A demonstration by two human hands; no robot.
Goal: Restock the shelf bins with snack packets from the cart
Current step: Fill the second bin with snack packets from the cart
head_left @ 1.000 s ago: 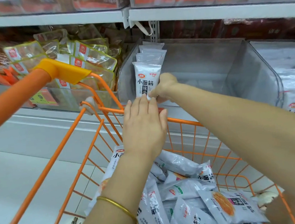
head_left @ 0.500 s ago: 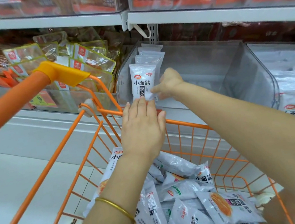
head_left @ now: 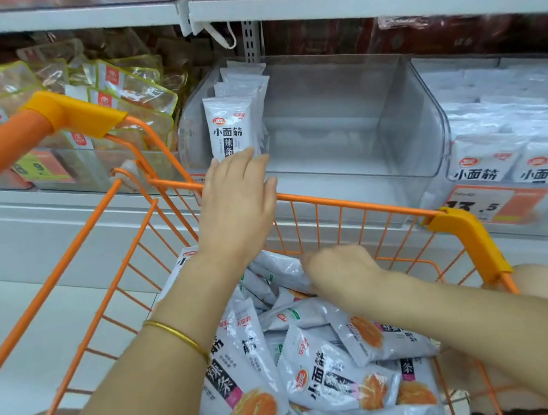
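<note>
White snack packets [head_left: 231, 126] with black lettering stand upright in a row at the left end of a clear plastic shelf bin [head_left: 407, 122]. My left hand [head_left: 236, 205] reaches over the cart's front rail, fingers spread flat, fingertips against the bottom of the front packet. A heap of the same packets [head_left: 323, 370] lies in the orange wire cart [head_left: 362, 205]. My right hand [head_left: 338, 268] is down in the cart, blurred, its curled fingers touching a packet [head_left: 279, 265] on top of the heap. Its grip is hidden.
The bin's middle and right hold nothing. The neighbouring bin on the right [head_left: 518, 156] is full of the same white packets, above a price tag [head_left: 479, 204]. Yellow-edged clear packets [head_left: 120, 91] fill the bin on the left. A white shelf [head_left: 344, 5] runs overhead.
My right hand left the upright packet in the bin and dropped down into the cart onto the heap. My left hand stayed at the bin front, against the standing packets.
</note>
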